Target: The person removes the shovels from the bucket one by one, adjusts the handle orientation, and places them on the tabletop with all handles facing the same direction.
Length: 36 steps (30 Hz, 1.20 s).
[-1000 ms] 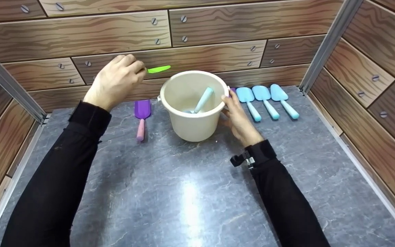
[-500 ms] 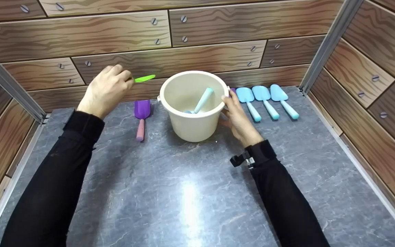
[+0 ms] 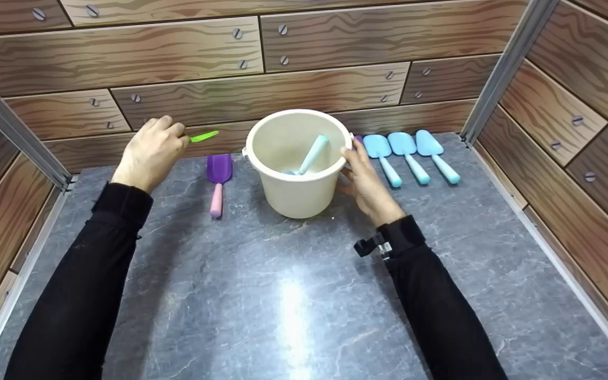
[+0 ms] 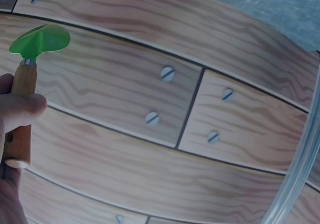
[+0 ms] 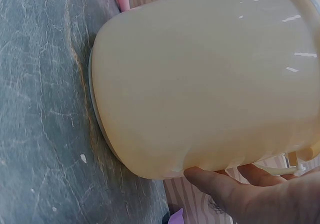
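In the head view my left hand [image 3: 152,150] is raised near the back wall, left of the bucket. It grips the wooden handle of a small garden trowel, whose green blade [image 4: 42,39] points up in the left wrist view. A cream bucket [image 3: 300,195] stands upright at mid-table. Inside it leans a scoop with a light blue handle [image 3: 313,154]; its head is mostly hidden. My right hand [image 3: 368,187] rests against the bucket's right side, fingertips at the rim. The right wrist view shows fingers [image 5: 212,184] touching the bucket's wall.
A purple scoop with a pink handle [image 3: 217,200] lies left of the bucket. Three light blue scoops [image 3: 402,143] lie in a row to its right. Something purple [image 3: 358,139] shows behind my right hand. Wood-patterned walls [image 3: 335,39] enclose the grey marbled table [image 3: 230,295].
My left hand has moved left and down with the garden trowel, away from the bucket. The right hand and the bucket have stayed in place.
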### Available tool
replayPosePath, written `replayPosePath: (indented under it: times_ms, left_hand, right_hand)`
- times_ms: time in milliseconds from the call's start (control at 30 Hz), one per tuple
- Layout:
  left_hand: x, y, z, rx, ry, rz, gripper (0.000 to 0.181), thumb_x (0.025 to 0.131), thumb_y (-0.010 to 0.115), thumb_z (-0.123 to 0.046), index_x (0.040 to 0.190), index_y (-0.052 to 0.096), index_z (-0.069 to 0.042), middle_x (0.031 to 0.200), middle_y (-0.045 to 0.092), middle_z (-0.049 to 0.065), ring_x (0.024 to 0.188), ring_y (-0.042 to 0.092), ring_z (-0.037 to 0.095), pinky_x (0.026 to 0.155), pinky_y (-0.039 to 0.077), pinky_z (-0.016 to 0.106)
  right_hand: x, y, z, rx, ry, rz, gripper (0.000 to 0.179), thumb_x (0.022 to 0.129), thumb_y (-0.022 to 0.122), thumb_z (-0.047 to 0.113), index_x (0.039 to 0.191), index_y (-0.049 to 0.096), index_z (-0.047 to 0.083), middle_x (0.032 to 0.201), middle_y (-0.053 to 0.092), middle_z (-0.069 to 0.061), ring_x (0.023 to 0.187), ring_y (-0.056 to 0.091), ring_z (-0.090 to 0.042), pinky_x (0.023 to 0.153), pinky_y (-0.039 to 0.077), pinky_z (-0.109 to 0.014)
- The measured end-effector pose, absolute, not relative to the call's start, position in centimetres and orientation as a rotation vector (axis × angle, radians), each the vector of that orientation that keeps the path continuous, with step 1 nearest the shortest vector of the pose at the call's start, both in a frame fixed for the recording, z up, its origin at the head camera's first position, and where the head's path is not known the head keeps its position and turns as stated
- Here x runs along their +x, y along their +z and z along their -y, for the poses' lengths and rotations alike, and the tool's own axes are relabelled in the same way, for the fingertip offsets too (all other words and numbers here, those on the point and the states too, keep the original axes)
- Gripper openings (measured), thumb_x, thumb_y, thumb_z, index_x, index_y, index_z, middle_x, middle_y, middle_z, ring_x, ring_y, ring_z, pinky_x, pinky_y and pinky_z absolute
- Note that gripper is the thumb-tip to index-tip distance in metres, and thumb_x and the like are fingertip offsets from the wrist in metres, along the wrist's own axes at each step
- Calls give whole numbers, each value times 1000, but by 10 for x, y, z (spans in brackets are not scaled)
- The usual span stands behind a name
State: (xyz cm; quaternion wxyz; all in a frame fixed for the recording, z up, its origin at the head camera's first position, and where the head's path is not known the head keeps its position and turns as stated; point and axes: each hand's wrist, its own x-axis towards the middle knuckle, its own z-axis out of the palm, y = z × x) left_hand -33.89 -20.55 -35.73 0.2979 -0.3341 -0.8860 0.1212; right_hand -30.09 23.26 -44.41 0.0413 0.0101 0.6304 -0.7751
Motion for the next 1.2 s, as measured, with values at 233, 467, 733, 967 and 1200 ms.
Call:
replayPosePath:
  times_ms: [233,467,733,967,1200]
  left_hand:
    - [-340,-371,217,-860,312,2412,14,98,70,5,97,83,2,104,80,17,107,72,42,97,63,55]
    - [-342,-387,229,-855,301,2422,14,98,69,6,94,82,2,101,80,19,106,73,44,96,63,56]
    - [-341,-404,241,-842,312,2458,15,97,67,6,94,82,3,99,80,21,105,73,45,92,62,57]
    - [-341,-415,248,-844,372,2514,15,94,71,8,96,85,2,103,82,20,106,74,45,92,65,57]
    - [-340,-423,251,-869,369,2558,17,91,73,13,95,85,2,103,81,20,105,74,45,92,67,59]
  right_hand:
    - [-302,-444,-232,22,-2377,-1930,91,117,51,42,191,0,25,201,5,-12,184,16,-52,145,22,-81]
    - [-303,-444,-232,35,-2379,-1925,93,117,51,42,191,-2,26,201,2,-12,184,13,-52,146,20,-81]
    - [-302,-444,-233,37,-2387,-1921,93,117,51,42,191,-2,26,201,4,-13,184,15,-52,146,21,-80]
    - [-302,-444,-233,42,-2377,-1931,93,117,51,42,191,-2,25,201,6,-14,184,16,-51,146,23,-80]
    - [-301,-443,-232,36,-2371,-1930,93,117,51,43,191,-3,25,200,7,-15,184,15,-50,146,20,-80]
